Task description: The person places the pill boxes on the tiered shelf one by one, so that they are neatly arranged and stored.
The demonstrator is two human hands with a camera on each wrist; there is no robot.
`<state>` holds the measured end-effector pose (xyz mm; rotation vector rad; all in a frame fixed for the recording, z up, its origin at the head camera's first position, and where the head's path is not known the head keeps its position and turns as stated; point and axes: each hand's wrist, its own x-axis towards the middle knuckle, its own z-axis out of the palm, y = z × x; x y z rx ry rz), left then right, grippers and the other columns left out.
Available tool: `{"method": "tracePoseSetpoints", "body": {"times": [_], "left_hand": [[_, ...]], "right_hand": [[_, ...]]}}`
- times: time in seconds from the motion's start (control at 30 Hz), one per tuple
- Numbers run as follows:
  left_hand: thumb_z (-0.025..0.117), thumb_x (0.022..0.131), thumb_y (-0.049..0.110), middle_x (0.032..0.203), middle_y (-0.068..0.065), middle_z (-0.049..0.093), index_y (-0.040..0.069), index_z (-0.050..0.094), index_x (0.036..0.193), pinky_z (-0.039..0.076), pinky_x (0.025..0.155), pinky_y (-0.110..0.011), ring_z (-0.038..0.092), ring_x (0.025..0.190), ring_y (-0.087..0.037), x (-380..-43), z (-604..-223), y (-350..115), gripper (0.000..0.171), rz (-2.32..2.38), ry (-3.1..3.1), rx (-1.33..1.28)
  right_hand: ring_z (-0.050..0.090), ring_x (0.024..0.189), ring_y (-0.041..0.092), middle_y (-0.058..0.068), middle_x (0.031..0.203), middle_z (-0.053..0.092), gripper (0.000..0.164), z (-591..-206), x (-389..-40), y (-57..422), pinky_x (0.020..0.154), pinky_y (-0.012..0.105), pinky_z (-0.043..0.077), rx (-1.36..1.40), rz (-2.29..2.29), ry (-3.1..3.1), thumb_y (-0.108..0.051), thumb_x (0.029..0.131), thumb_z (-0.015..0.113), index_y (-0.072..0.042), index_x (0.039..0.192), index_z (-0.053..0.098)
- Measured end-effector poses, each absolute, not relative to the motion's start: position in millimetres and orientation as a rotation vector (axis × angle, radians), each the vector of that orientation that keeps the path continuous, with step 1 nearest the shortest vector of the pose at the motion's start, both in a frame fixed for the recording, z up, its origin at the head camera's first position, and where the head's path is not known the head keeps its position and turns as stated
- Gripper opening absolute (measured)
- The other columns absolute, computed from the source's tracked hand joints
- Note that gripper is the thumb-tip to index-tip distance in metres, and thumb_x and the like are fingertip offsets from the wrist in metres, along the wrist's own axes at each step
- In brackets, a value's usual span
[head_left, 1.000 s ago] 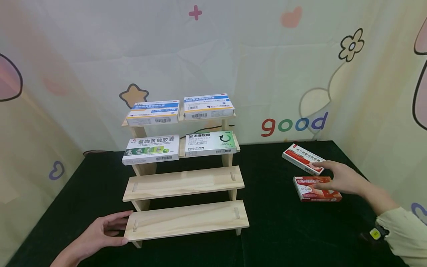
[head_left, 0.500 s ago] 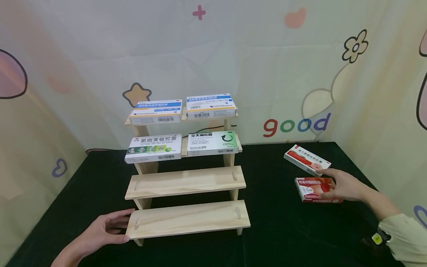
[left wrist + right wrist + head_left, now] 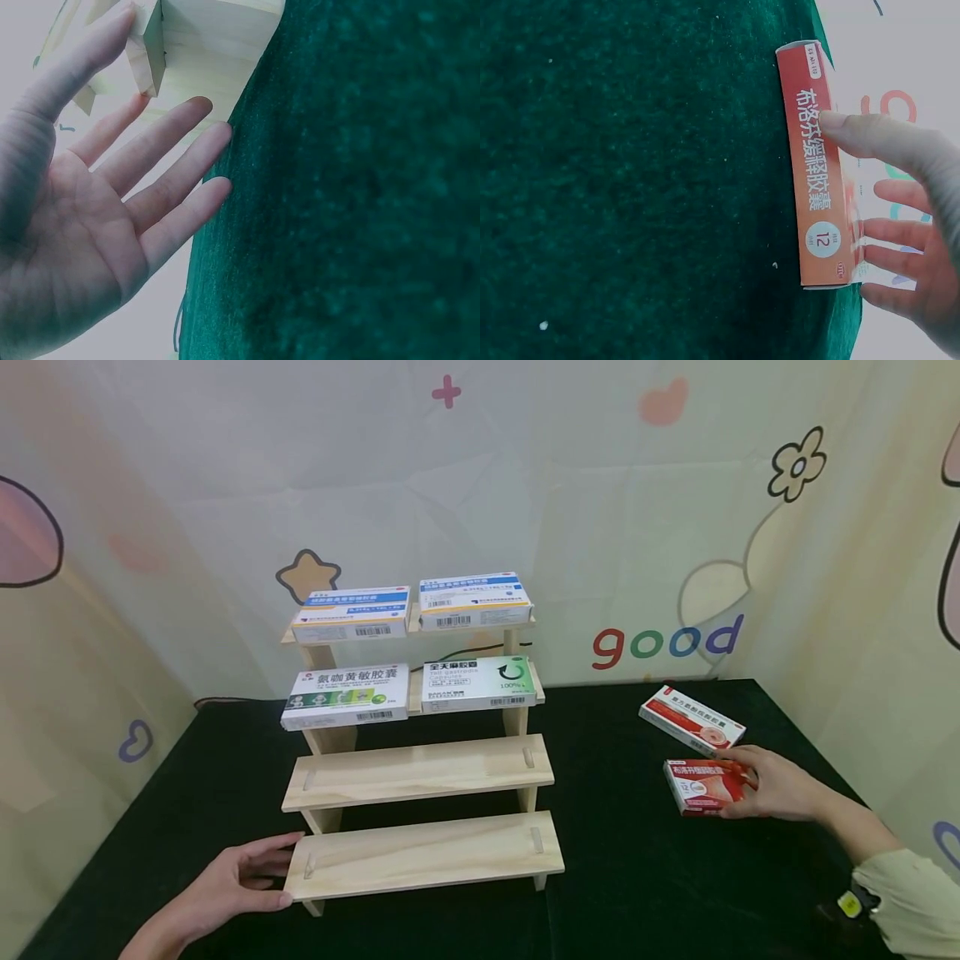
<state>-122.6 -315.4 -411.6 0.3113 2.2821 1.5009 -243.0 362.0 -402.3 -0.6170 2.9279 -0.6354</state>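
My left hand [image 3: 236,885] is at the left end of the lowest board of a wooden tiered stand [image 3: 427,856]. Its thumb is at the front edge and index fingertip at the back edge; the other fingers spread loosely beneath in the left wrist view. On the right, my right hand [image 3: 780,785] reaches over a red medicine box [image 3: 697,787] lying flat on the dark cloth. The thumb [image 3: 862,135] lies against the box's front side, while the straight fingers extend across to its far side. A white-and-red medicine box [image 3: 692,720] lies just behind it.
Two blue-and-white boxes [image 3: 350,612] lie on the stand's top tier. Below them are a white box with a green band [image 3: 345,695] and a white-green box [image 3: 477,682]. The two lower boards are bare. A printed curtain [image 3: 585,527] hangs behind the table.
My right thumb has slid from above the red box down to its front edge, and the fingers have drawn back off the white-and-red box. The left hand keeps its place on the stand.
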Motion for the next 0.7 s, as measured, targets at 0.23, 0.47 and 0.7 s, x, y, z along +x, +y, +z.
{"method": "tracePoseSetpoints", "body": {"times": [0.23, 0.47, 0.7], "left_hand": [[0.061, 0.085, 0.011, 0.127, -0.034, 0.042, -0.013, 0.027, 0.134, 0.05, 0.08, -0.038, 0.054, 0.106, -0.035, -123.3, -412.3, -316.4, 0.064, 1.507, 2.263, 0.297], [0.06, 0.086, 0.01, 0.128, -0.034, 0.041, -0.012, 0.026, 0.135, 0.049, 0.082, -0.039, 0.054, 0.106, -0.035, -122.7, -414.4, -316.8, 0.064, 1.516, 2.248, 0.293], [0.06, 0.086, 0.01, 0.127, -0.035, 0.041, -0.012, 0.026, 0.135, 0.05, 0.081, -0.038, 0.054, 0.106, -0.033, -123.5, -412.3, -316.2, 0.064, 1.518, 2.25, 0.303]], "right_hand": [[0.043, 0.103, 0.04, 0.028, 0.118, 0.046, 0.078, -406.9, -240.9, 365.7, 0.08, 0.057, 0.041, -0.638, -0.618, 2.949, -0.036, 0.066, 0.077, 0.003, 0.125, 0.046], [0.044, 0.1, 0.039, 0.027, 0.115, 0.048, 0.074, -409.3, -239.0, 367.4, 0.078, 0.055, 0.043, -0.65, -0.599, 2.973, -0.035, 0.066, 0.078, 0.003, 0.123, 0.048], [0.044, 0.096, 0.034, 0.023, 0.112, 0.049, 0.075, -409.1, -237.6, 365.3, 0.074, 0.047, 0.045, -0.611, -0.534, 3.007, -0.041, 0.064, 0.078, 0.001, 0.12, 0.051]]}}
